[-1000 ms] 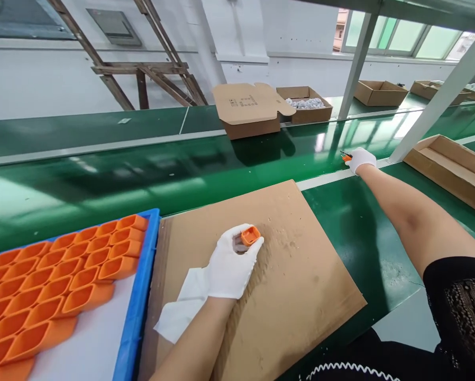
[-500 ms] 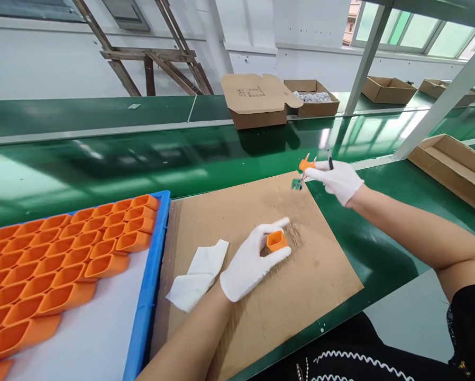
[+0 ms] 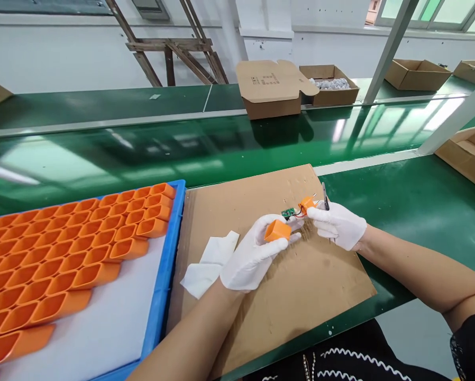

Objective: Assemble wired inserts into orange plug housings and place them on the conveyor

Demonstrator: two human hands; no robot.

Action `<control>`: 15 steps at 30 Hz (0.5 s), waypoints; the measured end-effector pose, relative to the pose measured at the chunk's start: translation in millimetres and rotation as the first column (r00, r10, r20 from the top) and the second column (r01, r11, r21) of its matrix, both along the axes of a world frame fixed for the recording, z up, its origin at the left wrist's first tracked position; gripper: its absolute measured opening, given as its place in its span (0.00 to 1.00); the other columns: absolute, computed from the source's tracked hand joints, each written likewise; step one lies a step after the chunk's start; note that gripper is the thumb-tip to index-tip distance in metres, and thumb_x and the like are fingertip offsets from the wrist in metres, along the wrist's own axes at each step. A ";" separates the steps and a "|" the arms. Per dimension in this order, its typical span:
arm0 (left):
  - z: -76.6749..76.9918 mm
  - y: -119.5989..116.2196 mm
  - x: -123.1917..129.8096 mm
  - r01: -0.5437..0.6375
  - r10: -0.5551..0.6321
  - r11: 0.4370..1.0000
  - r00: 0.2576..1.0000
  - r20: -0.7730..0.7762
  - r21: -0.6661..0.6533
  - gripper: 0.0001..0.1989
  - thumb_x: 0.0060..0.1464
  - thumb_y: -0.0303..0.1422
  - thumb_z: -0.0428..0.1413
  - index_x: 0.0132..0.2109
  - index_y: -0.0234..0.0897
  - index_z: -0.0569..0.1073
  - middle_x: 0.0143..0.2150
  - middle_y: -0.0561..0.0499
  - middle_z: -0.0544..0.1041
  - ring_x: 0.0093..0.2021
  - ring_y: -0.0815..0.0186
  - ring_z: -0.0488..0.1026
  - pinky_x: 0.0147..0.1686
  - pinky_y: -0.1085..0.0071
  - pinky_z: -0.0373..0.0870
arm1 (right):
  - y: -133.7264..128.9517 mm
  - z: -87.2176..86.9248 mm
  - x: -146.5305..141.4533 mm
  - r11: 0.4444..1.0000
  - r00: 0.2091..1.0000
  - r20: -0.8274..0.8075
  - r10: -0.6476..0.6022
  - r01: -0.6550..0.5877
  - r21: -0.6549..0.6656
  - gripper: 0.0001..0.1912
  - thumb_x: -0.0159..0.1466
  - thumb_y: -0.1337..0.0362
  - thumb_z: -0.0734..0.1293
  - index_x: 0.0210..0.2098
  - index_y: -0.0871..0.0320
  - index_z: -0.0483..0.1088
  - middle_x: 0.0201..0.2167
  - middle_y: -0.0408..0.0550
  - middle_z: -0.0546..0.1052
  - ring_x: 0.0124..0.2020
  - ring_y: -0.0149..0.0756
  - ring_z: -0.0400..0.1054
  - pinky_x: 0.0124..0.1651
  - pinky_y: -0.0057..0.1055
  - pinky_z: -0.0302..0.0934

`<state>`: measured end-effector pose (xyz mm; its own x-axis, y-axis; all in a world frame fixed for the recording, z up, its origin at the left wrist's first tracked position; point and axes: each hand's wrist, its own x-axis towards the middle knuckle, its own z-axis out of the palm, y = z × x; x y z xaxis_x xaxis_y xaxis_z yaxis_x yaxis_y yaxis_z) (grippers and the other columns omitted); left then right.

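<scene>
Both my hands wear white gloves. My left hand (image 3: 257,251) is closed around an orange plastic housing (image 3: 277,231), a hollow shell with its opening facing up. Close by on the right, my right hand (image 3: 338,225) pinches an orange plug piece (image 3: 307,205) with two metal pins. Thin wires link that piece to a small green circuit board (image 3: 288,213), which sits at the left hand's fingertips; whether they touch it I cannot tell. A slim dark tool, apparently tweezers (image 3: 325,197), also sticks up from my right hand.
A cardboard sheet (image 3: 312,301) covers the green bench, with folded white paper (image 3: 211,264) on it. On the left, a blue tray (image 3: 158,296) holds rows of orange housings (image 3: 79,243). Cardboard boxes (image 3: 273,108) stand along the back; another open box (image 3: 469,156) lies at right.
My right hand has come down and inward with the plug piece and board, now beside the left hand. My left hand has tilted the housing slightly. The camera view has shifted left.
</scene>
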<state>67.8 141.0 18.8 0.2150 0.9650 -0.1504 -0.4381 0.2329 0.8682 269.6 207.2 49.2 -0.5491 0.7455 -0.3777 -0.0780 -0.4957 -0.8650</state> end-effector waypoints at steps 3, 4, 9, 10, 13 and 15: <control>5.3 1.0 -1.2 -0.003 0.003 1.000 1.000 -0.019 -0.017 0.21 0.43 0.44 0.74 0.42 0.45 0.77 0.54 0.50 0.80 0.61 0.51 0.74 0.63 0.48 0.70 | 3.9 -6.0 -0.8 0.997 0.998 -0.002 0.061 -0.061 0.038 0.24 0.45 0.53 0.82 0.34 0.58 0.74 0.18 0.32 0.63 0.16 0.20 0.43 0.18 0.23 0.37; 6.4 1.4 -1.6 -0.017 0.016 0.999 1.000 -0.017 -0.034 0.22 0.42 0.44 0.74 0.42 0.45 0.77 0.52 0.51 0.80 0.60 0.51 0.75 0.62 0.48 0.71 | 5.6 -7.3 -0.5 0.995 0.998 0.016 0.064 -0.065 0.075 0.23 0.44 0.56 0.83 0.35 0.58 0.75 0.21 0.35 0.68 0.17 0.21 0.49 0.19 0.23 0.42; 1.5 6.4 -0.1 -0.183 0.180 0.975 0.983 -0.039 -0.126 0.24 0.38 0.44 0.75 0.41 0.44 0.76 0.45 0.52 0.82 0.56 0.52 0.78 0.62 0.50 0.72 | 6.2 -7.4 4.4 0.883 0.982 0.164 -0.098 0.009 0.469 0.18 0.52 0.68 0.73 0.43 0.54 0.78 0.50 0.48 0.80 0.28 0.30 0.68 0.32 0.33 0.66; -0.3 7.4 1.1 -0.207 0.199 0.969 0.978 -0.069 -0.136 0.24 0.38 0.43 0.76 0.41 0.44 0.76 0.47 0.52 0.82 0.58 0.53 0.77 0.64 0.50 0.70 | 3.8 -7.4 4.2 0.830 0.968 0.203 -0.149 0.011 0.558 0.21 0.55 0.69 0.71 0.48 0.51 0.77 0.52 0.47 0.79 0.29 0.32 0.69 0.34 0.35 0.68; -2.8 7.3 4.1 -0.192 0.173 0.970 0.976 -0.129 -0.149 0.24 0.39 0.41 0.75 0.43 0.44 0.76 0.54 0.51 0.80 0.60 0.52 0.75 0.66 0.50 0.68 | -5.1 -12.2 -1.9 0.626 0.933 0.263 -0.245 -0.054 0.778 0.26 0.58 0.66 0.72 0.56 0.47 0.75 0.54 0.46 0.79 0.42 0.41 0.75 0.47 0.42 0.71; -1.5 4.5 4.1 -0.124 0.110 0.981 0.989 -0.103 -0.148 0.24 0.41 0.42 0.74 0.45 0.44 0.77 0.56 0.50 0.80 0.60 0.49 0.75 0.64 0.48 0.71 | -9.2 -17.8 -7.7 0.546 0.912 0.306 -0.272 -0.115 0.830 0.24 0.56 0.64 0.76 0.52 0.46 0.78 0.50 0.46 0.81 0.47 0.43 0.75 0.51 0.42 0.70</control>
<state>72.0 145.5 17.4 0.0798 0.9466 -0.3124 -0.3886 0.3181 0.8647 261.9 198.0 31.4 -0.4381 0.8560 0.2743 0.3258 0.4356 -0.8391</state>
